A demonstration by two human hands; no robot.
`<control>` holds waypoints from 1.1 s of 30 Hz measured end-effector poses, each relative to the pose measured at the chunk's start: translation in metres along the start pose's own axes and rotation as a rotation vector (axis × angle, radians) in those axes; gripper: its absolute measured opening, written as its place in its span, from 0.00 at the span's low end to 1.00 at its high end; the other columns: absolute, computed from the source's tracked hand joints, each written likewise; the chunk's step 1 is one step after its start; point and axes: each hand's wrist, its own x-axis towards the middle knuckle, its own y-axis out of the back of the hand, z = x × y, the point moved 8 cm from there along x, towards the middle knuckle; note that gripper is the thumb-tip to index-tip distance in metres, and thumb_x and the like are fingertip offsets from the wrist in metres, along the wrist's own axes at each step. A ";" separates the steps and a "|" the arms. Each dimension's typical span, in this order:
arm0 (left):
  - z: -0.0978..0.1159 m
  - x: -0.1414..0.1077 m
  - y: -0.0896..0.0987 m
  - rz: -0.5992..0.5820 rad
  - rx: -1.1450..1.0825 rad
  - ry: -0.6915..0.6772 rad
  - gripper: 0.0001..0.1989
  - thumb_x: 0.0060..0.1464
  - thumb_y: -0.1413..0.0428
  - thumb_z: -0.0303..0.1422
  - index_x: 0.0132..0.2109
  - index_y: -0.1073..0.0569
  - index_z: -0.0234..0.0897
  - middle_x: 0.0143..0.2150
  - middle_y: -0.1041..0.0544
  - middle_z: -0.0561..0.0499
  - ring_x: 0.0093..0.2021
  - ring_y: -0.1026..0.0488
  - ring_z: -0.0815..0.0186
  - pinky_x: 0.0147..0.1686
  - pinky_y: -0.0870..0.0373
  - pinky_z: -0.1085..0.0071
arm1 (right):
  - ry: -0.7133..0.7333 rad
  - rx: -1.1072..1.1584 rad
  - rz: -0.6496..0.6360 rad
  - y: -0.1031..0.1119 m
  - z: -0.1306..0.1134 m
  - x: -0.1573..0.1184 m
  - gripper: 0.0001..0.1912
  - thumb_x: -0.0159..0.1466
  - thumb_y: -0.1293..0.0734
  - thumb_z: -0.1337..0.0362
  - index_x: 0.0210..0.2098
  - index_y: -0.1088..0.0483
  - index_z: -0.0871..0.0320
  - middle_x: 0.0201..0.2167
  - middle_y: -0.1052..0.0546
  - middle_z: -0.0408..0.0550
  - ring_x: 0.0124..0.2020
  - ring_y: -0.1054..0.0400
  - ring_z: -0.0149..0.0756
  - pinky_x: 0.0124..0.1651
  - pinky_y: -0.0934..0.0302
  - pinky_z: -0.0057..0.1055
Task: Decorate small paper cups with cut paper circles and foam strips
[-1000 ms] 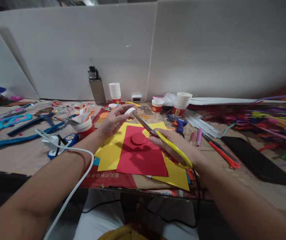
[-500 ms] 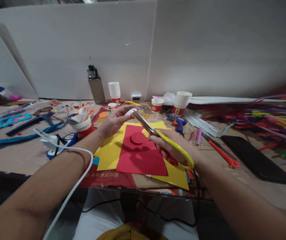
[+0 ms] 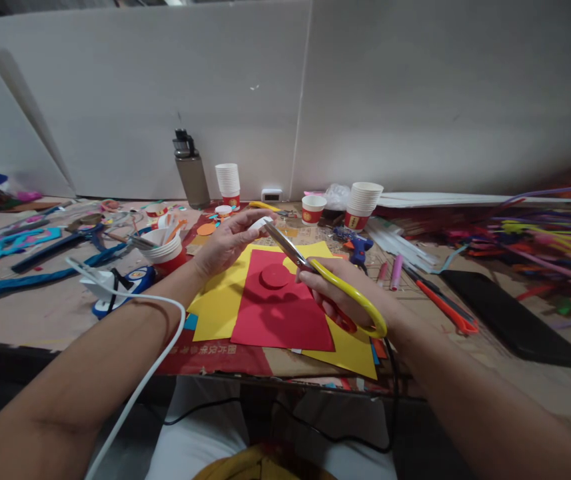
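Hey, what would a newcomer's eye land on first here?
Probably the red sheet lying on yellow paper at front centre, with a red disc on it. Above its far end, the right hand holds scissors, blades at a small white piece in the left hand. Colourful strips crowd the right edge.

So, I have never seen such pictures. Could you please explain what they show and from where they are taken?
There is no machine: these are a person's bare hands, seen from a camera worn on the head, looking forward and down. The left hand pinches a small white piece; the right hand holds scissors, their blade tips at that piece. On the table lie yellow sheets and a red sheet with a red disc on it. Farther back stand paper cups and a bottle. At right lies a flat black object.
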 end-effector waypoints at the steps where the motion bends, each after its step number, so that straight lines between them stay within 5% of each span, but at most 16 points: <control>1: 0.000 0.000 0.000 0.000 0.000 0.003 0.18 0.52 0.39 0.35 0.51 0.24 0.42 0.55 0.26 0.45 0.57 0.32 0.58 0.59 0.39 0.60 | -0.006 0.003 -0.008 0.000 0.000 0.000 0.17 0.65 0.40 0.49 0.31 0.39 0.57 0.16 0.34 0.37 0.12 0.42 0.23 0.15 0.47 0.21; 33: 0.002 0.001 -0.002 -0.013 0.048 -0.032 0.19 0.52 0.39 0.37 0.52 0.24 0.43 0.57 0.27 0.45 0.58 0.32 0.57 0.58 0.38 0.60 | -0.030 0.006 -0.001 -0.003 -0.002 -0.001 0.14 0.65 0.41 0.53 0.34 0.36 0.58 0.15 0.36 0.35 0.11 0.44 0.24 0.15 0.48 0.21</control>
